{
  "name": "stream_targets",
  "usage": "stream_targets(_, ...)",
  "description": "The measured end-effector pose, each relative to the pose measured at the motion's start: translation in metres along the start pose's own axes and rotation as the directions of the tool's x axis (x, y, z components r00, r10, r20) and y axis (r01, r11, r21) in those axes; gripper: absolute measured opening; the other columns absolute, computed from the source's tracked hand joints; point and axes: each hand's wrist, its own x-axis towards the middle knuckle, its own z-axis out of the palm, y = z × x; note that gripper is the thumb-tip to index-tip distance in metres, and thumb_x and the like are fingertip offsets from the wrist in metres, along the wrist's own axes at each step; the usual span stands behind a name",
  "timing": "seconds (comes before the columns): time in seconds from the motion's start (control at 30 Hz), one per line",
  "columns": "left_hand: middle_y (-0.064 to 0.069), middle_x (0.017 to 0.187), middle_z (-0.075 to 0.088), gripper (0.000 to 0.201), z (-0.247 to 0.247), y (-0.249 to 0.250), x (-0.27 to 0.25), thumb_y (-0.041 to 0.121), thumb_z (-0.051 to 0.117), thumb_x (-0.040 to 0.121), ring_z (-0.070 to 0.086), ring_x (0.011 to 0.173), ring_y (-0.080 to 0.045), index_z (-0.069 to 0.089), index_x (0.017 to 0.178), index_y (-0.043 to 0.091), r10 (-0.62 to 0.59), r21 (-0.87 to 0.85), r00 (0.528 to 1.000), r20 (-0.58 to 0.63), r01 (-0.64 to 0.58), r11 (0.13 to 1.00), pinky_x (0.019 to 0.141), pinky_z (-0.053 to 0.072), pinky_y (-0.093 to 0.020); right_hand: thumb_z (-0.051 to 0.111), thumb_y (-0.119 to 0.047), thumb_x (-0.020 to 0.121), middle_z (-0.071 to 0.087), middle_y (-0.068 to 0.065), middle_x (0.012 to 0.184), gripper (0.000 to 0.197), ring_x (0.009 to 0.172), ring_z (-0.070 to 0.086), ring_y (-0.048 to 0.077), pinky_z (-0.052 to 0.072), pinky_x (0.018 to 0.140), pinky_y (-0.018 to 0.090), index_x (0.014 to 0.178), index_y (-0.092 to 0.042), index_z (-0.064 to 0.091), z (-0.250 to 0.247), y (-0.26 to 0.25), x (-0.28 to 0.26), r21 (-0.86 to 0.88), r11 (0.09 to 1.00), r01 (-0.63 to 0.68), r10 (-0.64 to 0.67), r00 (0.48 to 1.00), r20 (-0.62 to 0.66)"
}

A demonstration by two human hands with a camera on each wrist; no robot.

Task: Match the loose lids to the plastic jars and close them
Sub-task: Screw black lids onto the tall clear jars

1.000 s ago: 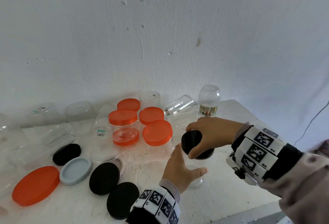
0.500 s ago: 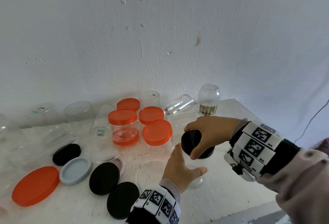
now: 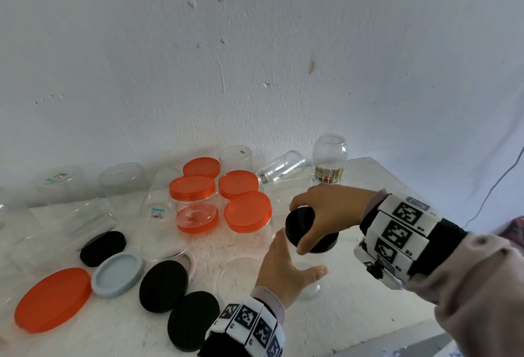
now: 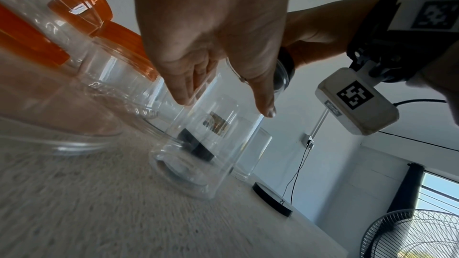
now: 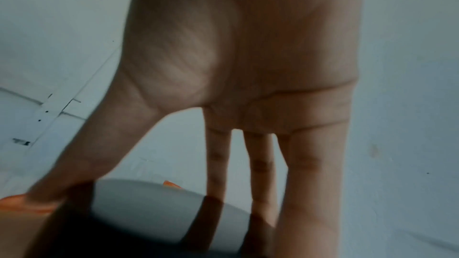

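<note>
Both hands at work, wrists banded with markers

Right hand [image 3: 331, 212] reaches in from 3 o'clock, grip curled down, thumb and fingertips [image 5: 308, 219] pinching; left hand [image 3: 283, 268] rises from 6 o'clock, fingers apparently wrapped, thumb out toward 3 o'clock.

A white plastered wall [image 3: 255, 44] fills the upper part of the head view. It carries a small brown stain [image 3: 312, 66] right of centre and a thin curved scratch [image 3: 220, 73] near the middle. Below it lies a white table [image 3: 368, 308] with a rough, speckled top, its edge running along the lower right. A thin dark cable [image 3: 499, 186] hangs down the wall at the right edge. In the left wrist view, a wire-guard fan [image 4: 417, 236] stands at the lower right. Above it are a bright window [image 4: 439, 189] and a dark curtain [image 4: 407, 185] just beside it. A wall socket [image 4: 309, 142] sits right of centre, with a thin cord [image 4: 295, 172] hanging from it.
</note>
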Motion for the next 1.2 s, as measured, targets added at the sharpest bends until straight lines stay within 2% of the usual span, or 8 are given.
stream_targets(0.07,0.013,0.125,0.048,0.076,0.0,0.0,0.001,0.043,0.08,0.067,0.044,0.117,-0.006,0.039,0.13,0.031,-0.004,0.011,1.0,0.003,0.004,1.0,0.097,0.035,-0.019,0.067,-0.075,0.062,0.052,-0.009,0.096,0.073,0.075,0.053,0.008,0.041,0.054,0.02,0.114,-0.026,0.052,0.006,-0.001,0.001,-0.026,0.999,-0.043,0.041,0.998,-0.054)
stream_targets(0.13,0.012,0.126,0.048,0.077,0.0,0.0,0.001,0.043,0.08,0.067,0.043,0.118,-0.006,0.04,0.132,0.03,-0.003,0.016,1.0,0.003,0.003,1.0,0.099,0.035,-0.02,0.064,-0.078,0.064,0.05,-0.009,0.09,0.072,0.066,0.049,0.005,0.035,0.05,0.019,0.11,-0.024,0.05,0.008,-0.002,0.002,-0.032,0.997,-0.066,0.063,0.996,-0.07)
stream_targets(0.23,0.012,0.125,0.049,0.077,0.0,0.0,0.0,0.041,0.08,0.067,0.044,0.118,-0.007,0.038,0.13,0.029,0.003,0.001,1.0,-0.01,-0.003,1.0,0.1,0.036,-0.022,0.074,-0.066,0.064,0.05,-0.007,0.113,0.078,0.092,0.057,0.013,0.053,0.071,0.026,0.128,-0.032,0.044,0.001,0.002,0.001,0.022,0.999,-0.043,0.042,0.997,0.059)
stream_targets(0.33,0.011,0.127,0.049,0.078,0.0,0.002,-0.001,0.041,0.08,0.067,0.044,0.118,-0.007,0.037,0.131,0.027,0.007,0.007,1.0,-0.014,-0.006,1.0,0.103,0.038,-0.026,0.083,-0.045,0.066,0.04,-0.011,0.124,0.086,0.115,0.046,0.017,0.053,0.09,0.035,0.138,-0.042,0.037,-0.005,0.003,0.0,0.018,1.0,0.023,-0.025,0.99,0.135)
stream_targets(0.5,0.013,0.126,0.049,0.078,0.0,0.001,-0.001,0.042,0.08,0.067,0.045,0.117,-0.005,0.037,0.13,0.029,0.015,0.004,1.0,-0.015,-0.014,1.0,0.101,0.036,-0.022,0.084,-0.048,0.062,0.04,-0.016,0.115,0.084,0.112,0.045,0.013,0.051,0.093,0.034,0.136,-0.041,0.044,-0.005,0.004,0.001,0.013,0.999,0.052,-0.053,0.995,0.082)
stream_targets(0.77,0.015,0.123,0.049,0.075,0.001,-0.003,0.002,0.045,0.08,0.066,0.045,0.114,-0.005,0.038,0.127,0.032,-0.003,0.008,1.0,-0.005,0.003,1.0,0.093,0.034,-0.017,0.063,-0.079,0.062,0.053,-0.005,0.101,0.077,0.09,0.054,0.014,0.046,0.071,0.025,0.116,-0.024,0.053,0.014,0.002,-0.001,-0.014,0.997,-0.079,0.077,0.989,-0.127)
stream_targets(1.0,0.015,0.124,0.049,0.077,0.001,-0.003,0.001,0.044,0.08,0.067,0.046,0.114,-0.003,0.037,0.129,0.031,0.036,0.027,0.999,-0.028,-0.035,0.999,0.094,0.035,-0.015,0.08,-0.046,0.069,0.042,-0.01,0.123,0.084,0.115,0.044,0.015,0.05,0.095,0.034,0.141,-0.039,0.037,0.004,0.002,-0.007,0.066,0.996,0.059,-0.061,0.997,0.038)
stream_targets(1.2,0.014,0.121,0.049,0.072,0.001,-0.002,0.001,0.042,0.08,0.068,0.046,0.111,-0.003,0.037,0.125,0.032,0.024,0.03,1.0,-0.017,-0.023,0.999,0.09,0.034,-0.014,0.074,-0.064,0.065,0.043,-0.012,0.11,0.079,0.107,0.047,0.014,0.046,0.085,0.027,0.132,-0.035,0.046,0.008,0.001,-0.002,-0.009,1.0,0.024,-0.024,0.998,-0.055)
